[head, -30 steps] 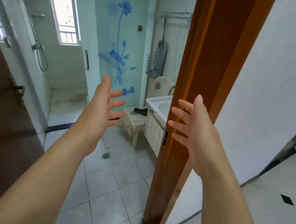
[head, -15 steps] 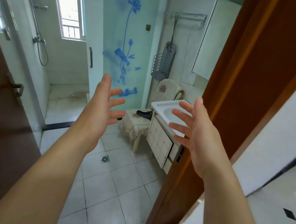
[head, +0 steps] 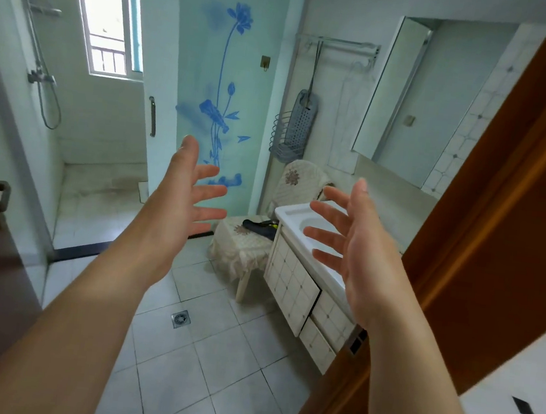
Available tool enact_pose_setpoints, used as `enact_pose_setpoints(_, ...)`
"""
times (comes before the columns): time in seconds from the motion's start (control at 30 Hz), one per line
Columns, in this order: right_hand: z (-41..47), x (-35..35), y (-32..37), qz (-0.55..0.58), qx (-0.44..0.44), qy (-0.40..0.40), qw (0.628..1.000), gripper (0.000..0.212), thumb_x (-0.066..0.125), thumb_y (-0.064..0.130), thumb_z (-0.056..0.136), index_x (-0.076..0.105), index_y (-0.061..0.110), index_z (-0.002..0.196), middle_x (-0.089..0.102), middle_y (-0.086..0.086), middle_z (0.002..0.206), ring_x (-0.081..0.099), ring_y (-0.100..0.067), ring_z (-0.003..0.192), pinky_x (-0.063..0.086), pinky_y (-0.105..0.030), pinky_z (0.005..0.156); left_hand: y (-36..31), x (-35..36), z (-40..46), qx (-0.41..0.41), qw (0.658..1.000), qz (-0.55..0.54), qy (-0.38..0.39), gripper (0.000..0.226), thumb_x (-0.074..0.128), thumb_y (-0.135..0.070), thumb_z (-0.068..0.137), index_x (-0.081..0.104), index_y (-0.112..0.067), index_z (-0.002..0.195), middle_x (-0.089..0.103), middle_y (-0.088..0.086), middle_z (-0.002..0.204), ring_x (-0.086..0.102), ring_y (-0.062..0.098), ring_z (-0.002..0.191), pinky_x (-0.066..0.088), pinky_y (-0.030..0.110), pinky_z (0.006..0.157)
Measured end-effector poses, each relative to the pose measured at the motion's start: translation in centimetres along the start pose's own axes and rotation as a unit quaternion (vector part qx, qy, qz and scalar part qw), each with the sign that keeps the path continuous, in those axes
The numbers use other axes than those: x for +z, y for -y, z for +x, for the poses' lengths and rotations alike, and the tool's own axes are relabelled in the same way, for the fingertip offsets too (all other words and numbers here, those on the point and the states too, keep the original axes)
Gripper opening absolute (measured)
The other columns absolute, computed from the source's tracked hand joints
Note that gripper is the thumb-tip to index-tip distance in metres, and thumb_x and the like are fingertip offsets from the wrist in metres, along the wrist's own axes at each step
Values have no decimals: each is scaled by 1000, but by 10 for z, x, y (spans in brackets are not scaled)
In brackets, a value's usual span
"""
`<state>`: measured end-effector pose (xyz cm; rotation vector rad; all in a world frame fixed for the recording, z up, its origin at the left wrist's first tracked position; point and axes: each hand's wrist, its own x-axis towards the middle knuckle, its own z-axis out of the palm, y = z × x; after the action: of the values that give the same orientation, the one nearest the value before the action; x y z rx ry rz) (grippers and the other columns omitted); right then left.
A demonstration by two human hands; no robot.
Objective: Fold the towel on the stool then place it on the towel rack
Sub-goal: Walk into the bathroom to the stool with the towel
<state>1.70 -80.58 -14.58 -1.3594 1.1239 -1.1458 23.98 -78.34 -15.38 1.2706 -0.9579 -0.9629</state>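
My left hand (head: 177,210) & right hand (head: 358,249): fingers spread, holding nothing, raised before cream lace-covered stool (head: 243,247) w/ dark crumpled towel (head: 259,227); chrome wall towel rack (head: 342,44) above.

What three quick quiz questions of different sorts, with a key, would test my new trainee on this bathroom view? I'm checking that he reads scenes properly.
1. True or false: the left hand grips the dark towel.
2. The towel lies on: A) the sink B) the covered stool C) the floor.
3. What hangs from the towel rack?

Key
1. False; both it and the right hand are open and empty.
2. B
3. A grey perforated basket.
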Motion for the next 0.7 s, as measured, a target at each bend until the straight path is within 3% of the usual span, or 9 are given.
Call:
enact_pose_setpoints(0.27,41,13,-3,11,1,-8,1000,60,27,74,94,59,40,132,67,14,129,68,-15,111,49,-51,104,-1,-2,38,8,1000,8,12,74,21,-79,88,56,-32,133,67,-3,127,71,23,103,49,46,97)
enact_pose_setpoints(0.5,90,16,-12,29,-4,3,1000,60,30,79,91,61,43,129,69,17,125,70,-13,108,50,-49,102,0,5,76,9,1000,22,-2,75,26,-85,74,62,-39,122,72,-8,117,75,18,95,50,46,97)
enact_pose_setpoints(0.7,148,17,-10,53,-14,20,998,59,30,76,93,62,42,129,71,18,122,73,-12,102,52,-49,100,-8,17,124,17,999,26,-30,70,25,-84,78,62,-39,117,71,-7,117,75,18,91,50,46,97)
